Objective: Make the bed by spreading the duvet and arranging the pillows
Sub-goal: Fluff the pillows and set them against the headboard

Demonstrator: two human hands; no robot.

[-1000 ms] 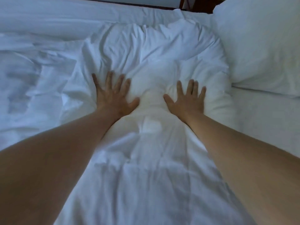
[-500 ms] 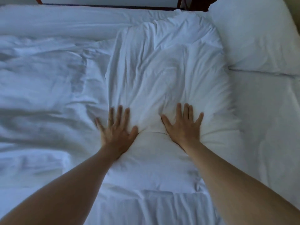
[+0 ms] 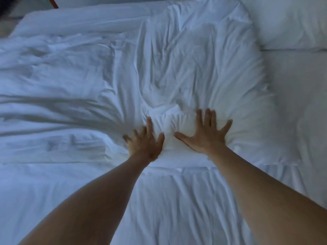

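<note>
Duvet (image 3: 185, 71) first: it lies white and deeply creased across the middle of the bed, bunched into a long rounded hump that runs away from you, and no label or writing can be read on it. Your left hand (image 3: 144, 142) and right hand (image 3: 205, 137) both press flat on its near end, fingers spread, gripping nothing, with puckers fanning out from them. Its right edge curves down onto smooth bare sheet (image 3: 297, 103), which gives you open room on that side. A plump pillow (image 3: 290, 22) sits at the far right corner, just beside the hump. To your left, the bedding is rumpled and blurred.
</note>
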